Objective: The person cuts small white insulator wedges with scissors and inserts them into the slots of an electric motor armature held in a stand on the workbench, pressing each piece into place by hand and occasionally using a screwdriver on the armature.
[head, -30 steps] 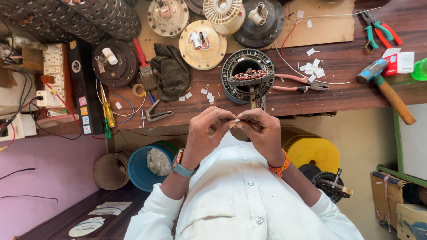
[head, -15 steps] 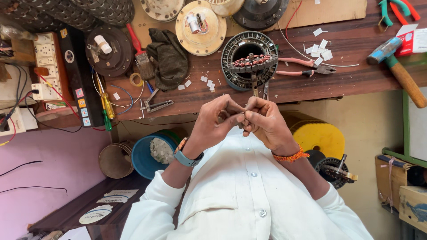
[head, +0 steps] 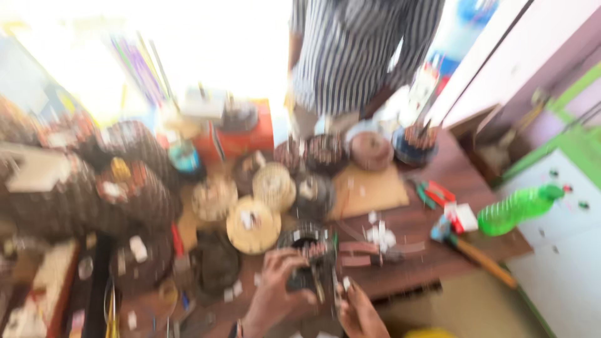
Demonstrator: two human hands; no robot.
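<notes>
One wooden table carries about seven round motor parts, all blurred. One person in a striped shirt stands behind it, head cut off. One green bottle lies at its right. Left hand fingers wrap a dark motor ring at the table's near edge; right hand touches it, grip unclear.

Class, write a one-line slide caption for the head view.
Blurred view: both hands, left hand and right hand, at a round wound coil on a cluttered wooden workbench, another person standing beyond.
</notes>
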